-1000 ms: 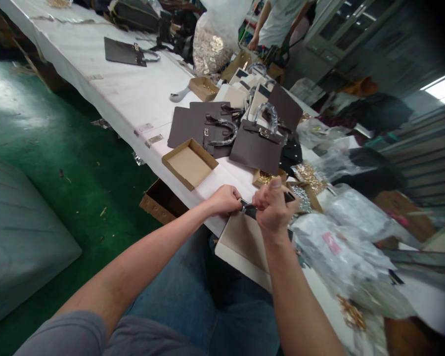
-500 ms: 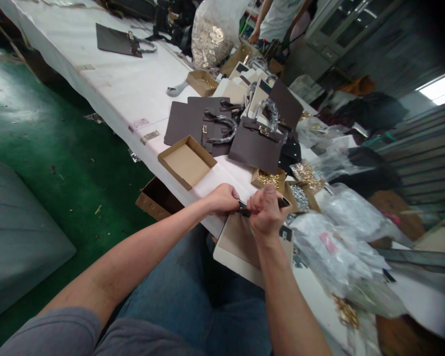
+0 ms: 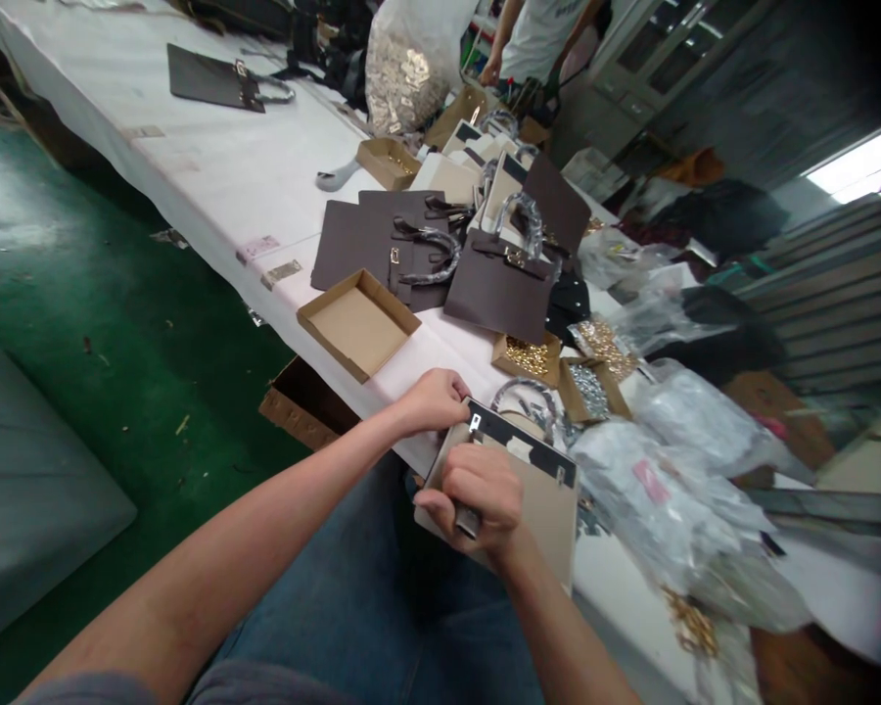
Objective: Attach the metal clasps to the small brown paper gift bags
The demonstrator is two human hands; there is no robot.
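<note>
A beige bag panel (image 3: 543,509) with a black strip along its top edge lies at the table's near edge, partly over my lap. Small metal fittings (image 3: 476,423) show near both ends of the strip, and a plastic-wrapped bag handle (image 3: 525,387) arches beyond it. My left hand (image 3: 439,399) is closed at the panel's upper left corner, fingertips pinching the edge. Above the panel, my right hand (image 3: 483,490) makes a fist around a dark-handled hand tool (image 3: 468,521). Most of that tool is hidden by the fingers, so its kind is unclear.
Beyond my hands are an open cardboard tray (image 3: 359,323), finished dark bag panels (image 3: 499,284), and small boxes of gold (image 3: 527,357) and silver hardware (image 3: 589,389). Plastic bags (image 3: 653,490) crowd the right side. Another person (image 3: 539,39) stands at the far end.
My right hand has moved down and left with the tool, turning its handle toward me and uncovering the panel's strip and handle. My left hand stays at the corner. The view has shifted slightly.
</note>
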